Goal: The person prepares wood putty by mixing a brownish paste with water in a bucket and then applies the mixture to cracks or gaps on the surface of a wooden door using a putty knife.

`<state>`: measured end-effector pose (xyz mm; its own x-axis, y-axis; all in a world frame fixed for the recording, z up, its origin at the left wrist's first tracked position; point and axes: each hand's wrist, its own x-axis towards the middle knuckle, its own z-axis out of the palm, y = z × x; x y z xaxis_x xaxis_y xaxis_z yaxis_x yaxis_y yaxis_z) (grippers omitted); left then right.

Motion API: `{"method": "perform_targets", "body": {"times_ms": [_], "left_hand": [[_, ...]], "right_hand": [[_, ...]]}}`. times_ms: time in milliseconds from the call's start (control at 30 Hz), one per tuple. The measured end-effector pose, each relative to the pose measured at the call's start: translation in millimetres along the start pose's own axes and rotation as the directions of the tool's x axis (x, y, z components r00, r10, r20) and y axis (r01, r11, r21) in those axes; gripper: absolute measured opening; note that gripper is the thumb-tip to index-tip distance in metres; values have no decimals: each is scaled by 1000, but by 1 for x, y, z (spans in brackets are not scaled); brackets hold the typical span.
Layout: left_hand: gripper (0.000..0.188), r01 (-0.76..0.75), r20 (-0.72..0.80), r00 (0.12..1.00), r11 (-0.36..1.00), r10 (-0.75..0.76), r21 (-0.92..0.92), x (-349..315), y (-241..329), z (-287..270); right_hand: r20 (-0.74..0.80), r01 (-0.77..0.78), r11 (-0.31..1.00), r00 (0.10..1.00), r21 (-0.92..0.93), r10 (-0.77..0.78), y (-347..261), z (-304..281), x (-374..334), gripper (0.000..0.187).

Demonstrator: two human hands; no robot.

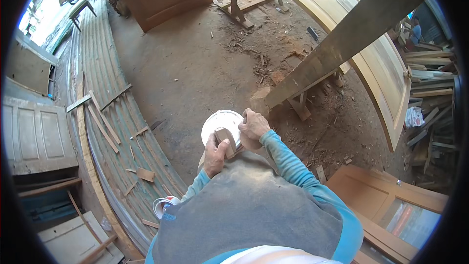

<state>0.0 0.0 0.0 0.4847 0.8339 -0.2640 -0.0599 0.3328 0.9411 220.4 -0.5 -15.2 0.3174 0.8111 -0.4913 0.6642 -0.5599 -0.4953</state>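
In front of my body is a round white lid or bucket top (211, 125). My left hand (215, 155) is at its near side, fingers and thumb closed around a small flat wooden block (224, 138) that is tilted over the white surface. At the right rim, my right hand (255, 125) has its fingers bent and pressed together on a curved brown sheet (250, 143) that looks like sandpaper and hangs below the fingers. What lies under the hands is partly hidden.
A thick wooden post (337, 44) rises close on my right. Behind it a pale panelled door (371, 63) rests on trestles. Corrugated sheets (105, 83) with wood strips run along the left, near a small white can (163, 205). A brown door (361, 190) lies at the lower right.
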Motion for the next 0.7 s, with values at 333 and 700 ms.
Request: {"method": "perform_targets", "body": {"times_ms": [333, 700], "left_hand": [[43, 107, 177, 976, 988, -125, 108, 188, 46, -74], [37, 124, 200, 972, 992, -122, 2, 388, 85, -44]], "right_hand": [[22, -133, 987, 991, 92, 132, -14, -30, 115, 42], [-119, 58, 252, 965, 966, 234, 1, -98, 195, 18]]}}
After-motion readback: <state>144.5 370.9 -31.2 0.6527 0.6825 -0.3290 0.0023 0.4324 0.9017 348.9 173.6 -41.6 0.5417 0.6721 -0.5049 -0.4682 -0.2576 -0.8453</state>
